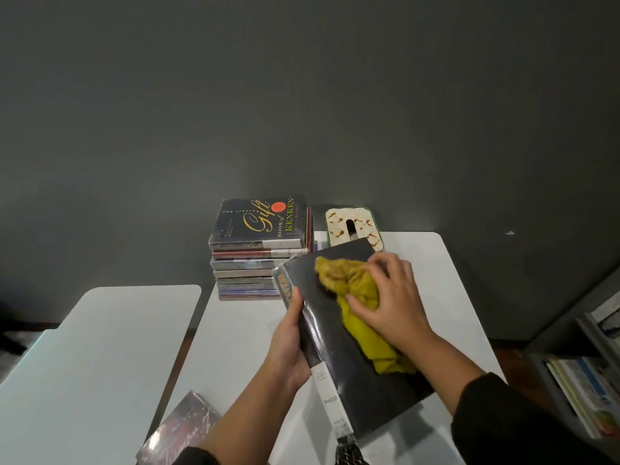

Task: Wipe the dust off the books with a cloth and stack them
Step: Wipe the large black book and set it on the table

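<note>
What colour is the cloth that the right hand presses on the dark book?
The cloth is mustard yellow, seen best in the head view, the only one.

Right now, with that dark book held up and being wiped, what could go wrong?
1. The left hand grips the dark book by its spine edge alone, so pressure from the right hand and its yellow cloth might tip the book or make it slip.
2. The stack of books stands tall just behind, near the table edge; a bump could topple it.
</note>
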Demonstrator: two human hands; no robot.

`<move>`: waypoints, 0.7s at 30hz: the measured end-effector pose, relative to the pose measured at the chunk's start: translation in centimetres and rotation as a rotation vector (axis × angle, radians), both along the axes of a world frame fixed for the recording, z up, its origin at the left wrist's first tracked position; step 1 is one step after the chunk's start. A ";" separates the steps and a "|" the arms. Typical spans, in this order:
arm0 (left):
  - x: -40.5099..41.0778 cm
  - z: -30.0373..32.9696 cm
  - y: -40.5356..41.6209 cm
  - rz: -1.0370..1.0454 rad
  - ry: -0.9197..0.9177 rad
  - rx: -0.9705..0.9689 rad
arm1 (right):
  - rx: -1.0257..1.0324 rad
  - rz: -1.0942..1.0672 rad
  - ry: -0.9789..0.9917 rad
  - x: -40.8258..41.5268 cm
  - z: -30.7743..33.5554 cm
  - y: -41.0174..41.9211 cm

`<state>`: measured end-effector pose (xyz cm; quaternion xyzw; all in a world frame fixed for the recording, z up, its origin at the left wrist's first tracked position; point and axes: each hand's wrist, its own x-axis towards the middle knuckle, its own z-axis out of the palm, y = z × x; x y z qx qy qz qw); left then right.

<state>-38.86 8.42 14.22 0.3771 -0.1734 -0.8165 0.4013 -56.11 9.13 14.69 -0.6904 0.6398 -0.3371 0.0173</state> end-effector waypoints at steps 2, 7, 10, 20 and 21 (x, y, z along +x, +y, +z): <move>-0.3 0.1 0.0 -0.021 0.000 -0.022 | -0.082 -0.047 -0.088 1.3 0.1 -0.5; -0.3 0.2 -0.2 -0.004 0.025 -0.035 | 0.005 0.223 -0.120 5.5 0.6 2.5; -0.2 0.1 -0.2 0.008 0.002 -0.016 | -0.029 0.241 0.003 4.9 -0.2 2.6; -0.2 0.7 -0.4 0.081 -0.025 -0.037 | -0.029 0.210 -0.083 5.0 0.9 3.0; -0.2 0.8 -0.4 0.087 0.005 -0.039 | -0.043 0.262 -0.038 6.1 0.7 3.8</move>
